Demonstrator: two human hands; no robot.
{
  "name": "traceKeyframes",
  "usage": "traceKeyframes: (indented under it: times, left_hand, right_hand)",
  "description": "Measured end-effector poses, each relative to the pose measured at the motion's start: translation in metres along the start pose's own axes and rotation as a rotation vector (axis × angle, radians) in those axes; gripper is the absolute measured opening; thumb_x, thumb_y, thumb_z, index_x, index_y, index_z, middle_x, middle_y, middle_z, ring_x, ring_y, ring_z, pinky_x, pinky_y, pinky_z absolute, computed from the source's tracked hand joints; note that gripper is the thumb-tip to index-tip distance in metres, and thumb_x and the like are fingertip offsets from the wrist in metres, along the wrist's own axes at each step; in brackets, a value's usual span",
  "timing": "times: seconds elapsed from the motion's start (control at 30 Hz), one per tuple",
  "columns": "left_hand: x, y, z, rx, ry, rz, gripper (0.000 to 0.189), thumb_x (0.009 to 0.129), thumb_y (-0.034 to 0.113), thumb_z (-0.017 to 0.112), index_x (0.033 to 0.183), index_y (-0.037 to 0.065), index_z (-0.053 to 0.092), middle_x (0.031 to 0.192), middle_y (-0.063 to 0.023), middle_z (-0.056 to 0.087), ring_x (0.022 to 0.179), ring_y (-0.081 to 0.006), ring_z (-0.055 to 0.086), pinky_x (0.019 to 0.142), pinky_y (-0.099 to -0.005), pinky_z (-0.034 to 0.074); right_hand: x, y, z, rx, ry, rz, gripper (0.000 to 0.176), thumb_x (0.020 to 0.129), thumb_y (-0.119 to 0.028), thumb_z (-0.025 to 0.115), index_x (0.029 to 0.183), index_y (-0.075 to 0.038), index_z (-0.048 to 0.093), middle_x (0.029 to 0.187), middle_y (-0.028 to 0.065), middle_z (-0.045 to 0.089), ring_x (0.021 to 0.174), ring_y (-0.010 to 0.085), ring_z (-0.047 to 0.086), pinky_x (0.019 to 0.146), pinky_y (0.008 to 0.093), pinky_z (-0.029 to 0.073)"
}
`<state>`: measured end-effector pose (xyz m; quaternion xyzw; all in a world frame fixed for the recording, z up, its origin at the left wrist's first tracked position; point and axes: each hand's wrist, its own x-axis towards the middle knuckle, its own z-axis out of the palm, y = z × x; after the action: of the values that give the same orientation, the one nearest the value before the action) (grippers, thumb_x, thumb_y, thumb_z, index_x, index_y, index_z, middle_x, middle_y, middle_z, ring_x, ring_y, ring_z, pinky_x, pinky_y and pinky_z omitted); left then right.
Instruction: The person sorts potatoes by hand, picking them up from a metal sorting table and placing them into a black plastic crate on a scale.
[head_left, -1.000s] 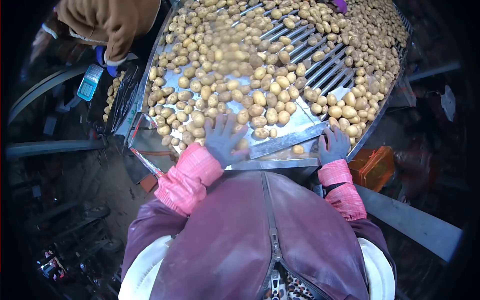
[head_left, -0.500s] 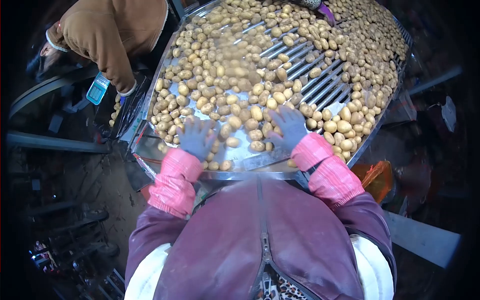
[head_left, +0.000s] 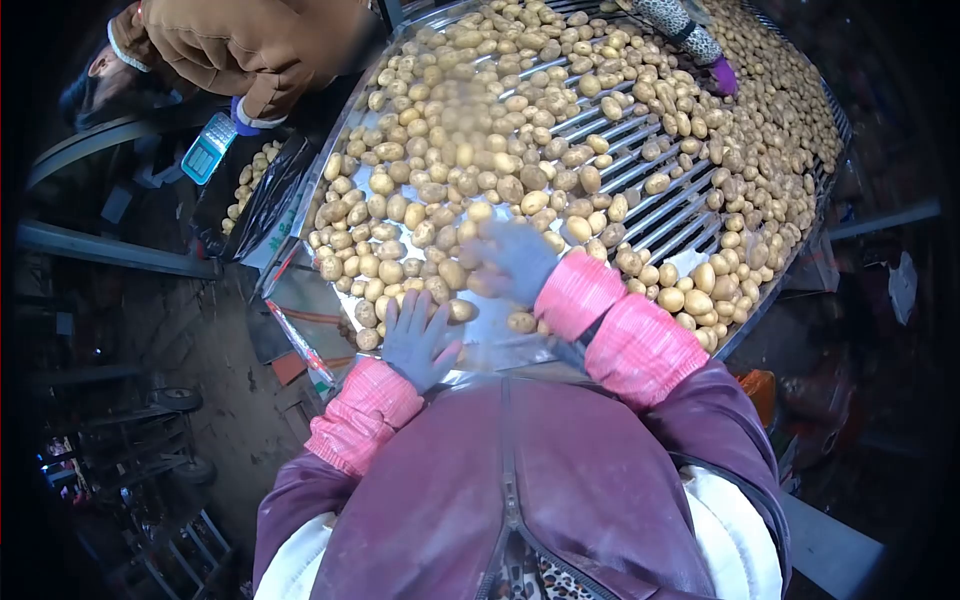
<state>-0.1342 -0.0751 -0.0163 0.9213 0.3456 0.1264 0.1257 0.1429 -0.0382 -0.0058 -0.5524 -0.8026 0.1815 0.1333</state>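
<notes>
i have potatoes (head_left: 535,201) spread thickly over the metal table (head_left: 490,326), thinnest at the near left, where bare sheet shows between them. from my end, the step in hand looks like moving loose potatoes about this sheet with the palms.

the left hand (head_left: 415,342) lies palm down at the near side, fingers spread wide and pointing far, with nothing visible in its hold; potatoes sit just beside it on the left. the right hand (head_left: 517,262) reaches farther over the potatoes, fingers toward the left. it is blurred, so i cannot tell how far it is open or whether it has hold of anything.

as i judge it, the next move calls for low, light contact, with the two hands kept from crossing, since they are near each other.

for room, the bare patch between the hands is my best space. right of it, the slatted section (head_left: 683,208) has gaps where fingertips could snag. the table's near edge runs right against the jacket (head_left: 430,470), so i have little room to draw back. at the left, the red-and-white strip (head_left: 300,345) lies near the left sleeve (head_left: 365,415).

farther out, a co-worker's purple glove (head_left: 722,77) works at the far right, well apart. at the far left, another person in a brown jacket (head_left: 235,50) holds a turquoise device (head_left: 208,150).
</notes>
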Motion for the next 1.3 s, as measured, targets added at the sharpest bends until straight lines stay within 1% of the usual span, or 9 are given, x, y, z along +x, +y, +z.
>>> traceKeyframes:
  times: [0.2,0.5,0.53,0.6,0.63,0.77,0.87,1.13,1.3]
  left_hand:
    - [0.009,0.003,-0.01,-0.026,-0.023,-0.005,0.064,0.081,0.038,0.067,0.132,0.003,0.052,0.136,-0.0264,0.043,0.131,-0.0463,0.036,0.109,-0.0624,0.021]
    - [0.001,0.0,0.001,-0.026,0.022,-0.028,0.063,0.079,0.04,0.069,0.131,0.006,0.056,0.136,-0.0269,0.046,0.133,-0.0466,0.037,0.111,-0.0642,0.021]
    - [-0.001,-0.001,0.002,-0.04,0.018,-0.019,0.063,0.079,0.04,0.069,0.13,0.006,0.056,0.136,-0.027,0.046,0.133,-0.0466,0.037,0.111,-0.0644,0.021]
    - [-0.001,-0.003,0.003,-0.053,0.01,-0.036,0.061,0.079,0.039,0.069,0.129,0.006,0.057,0.136,-0.0272,0.046,0.133,-0.0465,0.037,0.111,-0.0647,0.021]
    - [-0.002,-0.003,0.002,-0.044,0.019,-0.042,0.062,0.079,0.039,0.07,0.13,0.006,0.056,0.136,-0.0268,0.046,0.132,-0.047,0.038,0.11,-0.0645,0.022]
    - [-0.004,-0.002,0.001,-0.026,0.035,-0.031,0.062,0.079,0.038,0.07,0.131,0.008,0.055,0.136,-0.025,0.046,0.131,-0.0469,0.04,0.109,-0.064,0.024]
    - [-0.003,-0.003,0.001,-0.028,0.049,-0.026,0.06,0.08,0.04,0.068,0.131,0.01,0.055,0.135,-0.0241,0.046,0.131,-0.0456,0.04,0.11,-0.0634,0.023]
    - [-0.004,0.013,0.001,-0.027,-0.02,0.028,0.07,0.088,0.051,0.058,0.144,0.012,0.045,0.15,-0.025,0.034,0.141,-0.0449,0.027,0.113,-0.0659,0.014]
    - [0.008,-0.016,-0.012,0.212,-0.345,-0.229,0.076,0.09,0.065,0.044,0.152,0.024,0.032,0.16,-0.0186,0.02,0.148,-0.044,0.011,0.111,-0.0714,0.008]
  right_hand:
    - [0.043,0.059,0.0,-0.406,0.348,0.307,0.058,0.088,-0.049,0.057,0.139,-0.023,0.048,0.147,0.0174,0.039,0.134,0.0439,0.035,0.108,0.0626,0.026]
    - [-0.004,0.003,0.027,-0.259,0.123,0.011,0.049,0.086,-0.043,0.061,0.131,-0.026,0.056,0.15,0.0149,0.038,0.136,0.0517,0.029,0.104,0.0676,0.028]
    - [-0.013,0.016,0.014,-0.154,0.085,-0.092,0.044,0.084,-0.039,0.064,0.124,-0.02,0.061,0.14,0.0161,0.048,0.131,0.0468,0.039,0.104,0.0617,0.034]
    - [-0.022,0.043,0.002,0.029,0.469,-0.045,0.043,0.084,-0.036,0.064,0.119,-0.013,0.061,0.12,0.0187,0.058,0.115,0.0398,0.054,0.098,0.0514,0.043]
    - [-0.023,0.082,-0.007,-0.252,0.304,0.141,0.045,0.077,-0.034,0.072,0.114,-0.011,0.062,0.097,0.0146,0.061,0.088,0.0367,0.061,0.078,0.0481,0.049]
    - [-0.067,0.155,-0.024,-0.654,0.549,0.561,0.059,0.083,-0.047,0.063,0.131,-0.014,0.054,0.128,0.0187,0.053,0.117,0.0401,0.052,0.09,0.0557,0.045]
    - [-0.063,0.15,0.001,-0.598,0.254,0.594,0.068,0.086,-0.053,0.059,0.142,-0.017,0.047,0.141,0.0194,0.045,0.132,0.0405,0.041,0.097,0.0599,0.04]
    - [-0.092,0.024,-0.002,-0.373,0.178,0.147,0.066,0.085,-0.048,0.062,0.142,-0.019,0.048,0.145,0.0219,0.041,0.135,0.0439,0.035,0.108,0.0616,0.026]
    - [-0.11,-0.011,-0.003,-0.255,0.093,0.103,0.068,0.084,-0.045,0.064,0.145,-0.02,0.046,0.147,0.023,0.038,0.137,0.0452,0.033,0.112,0.0614,0.021]
